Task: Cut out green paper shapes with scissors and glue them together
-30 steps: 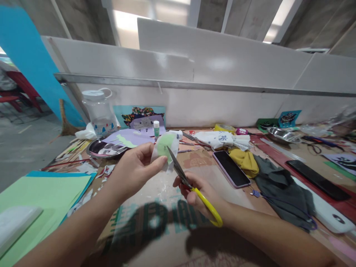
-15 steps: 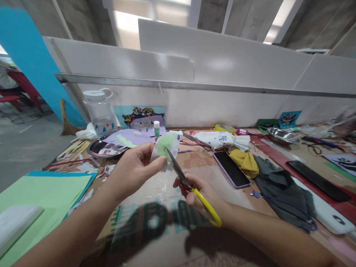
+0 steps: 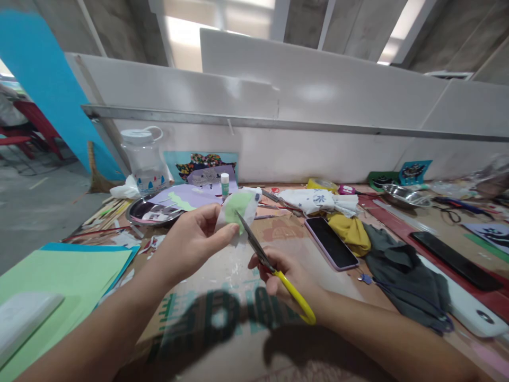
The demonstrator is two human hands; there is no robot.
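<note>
Between the thumb and fingers of my left hand is a small piece of white patterned fabric with a green paper shape on it. My right hand grips a pair of scissors with yellow handles. The blades point up and to the left, and their tips lie against the green shape near my left thumb. How far the blades are apart cannot be made out. Both hands are raised over the cardboard-covered table. A glue stick stands upright just behind the piece.
Green and blue paper sheets lie at left, with a white object on top. A water bottle and metal dish are behind them. To the right are a phone, yellow cloth and dark cloth.
Almost nothing differs. Both hands, the scissors and the fabric piece keep nearly the same position, while the view has shifted very slightly.
</note>
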